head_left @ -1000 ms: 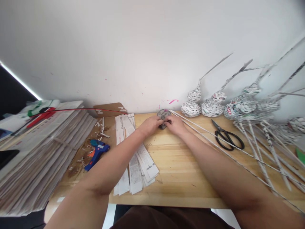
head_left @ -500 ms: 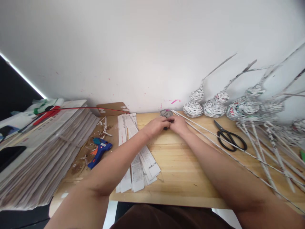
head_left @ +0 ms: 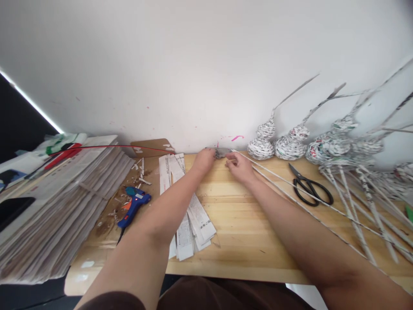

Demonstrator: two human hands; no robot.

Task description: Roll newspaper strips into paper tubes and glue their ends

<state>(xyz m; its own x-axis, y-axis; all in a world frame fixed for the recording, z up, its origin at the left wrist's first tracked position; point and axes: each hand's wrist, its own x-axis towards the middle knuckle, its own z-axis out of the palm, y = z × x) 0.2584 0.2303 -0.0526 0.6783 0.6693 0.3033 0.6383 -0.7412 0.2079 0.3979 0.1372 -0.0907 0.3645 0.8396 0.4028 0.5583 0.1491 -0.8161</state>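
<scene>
Grey cloth, by its look: lies bunched and low at the far edge of the wooden table, close to the wall. Likely light, soft and limp, not fragile, with little slip on skin; a crumpled fold at either end should give the best hold, since a flat middle would be harder to pinch.

Left hand: at the cloth's left end, fingers bent and mostly hidden; cannot tell how firmly it grips. Right hand: at the right end, fingers loosely curled, narrow gap by the thumb; cannot tell whether the fingertips pinch cloth or only touch. Paper rods run just beside it, toward near right.
</scene>
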